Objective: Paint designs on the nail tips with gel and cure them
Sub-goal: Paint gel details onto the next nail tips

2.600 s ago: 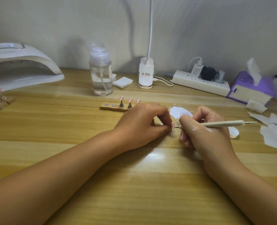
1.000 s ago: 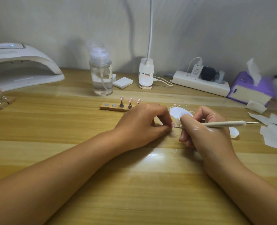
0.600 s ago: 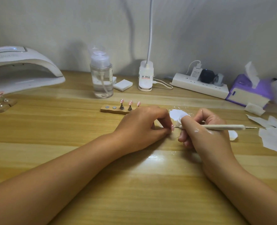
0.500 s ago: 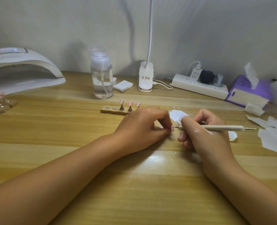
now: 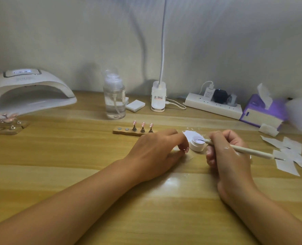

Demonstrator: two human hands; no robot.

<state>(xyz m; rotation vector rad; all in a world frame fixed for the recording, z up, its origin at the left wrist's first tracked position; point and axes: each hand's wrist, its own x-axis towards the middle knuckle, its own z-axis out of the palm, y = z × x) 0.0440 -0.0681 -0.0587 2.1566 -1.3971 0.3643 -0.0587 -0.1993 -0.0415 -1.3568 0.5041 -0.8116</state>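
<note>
Midway across the wooden desk, the left hand pinches a tiny pink nail tip, likely light, slick, best held by its edges, while the right hand grips a slim cream brush dipped in a round white gel pot.

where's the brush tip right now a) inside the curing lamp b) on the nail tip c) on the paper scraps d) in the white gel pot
D: the right hand holds the brush, tip in the open white gel pot; the left hand pinches the nail tip.
</note>
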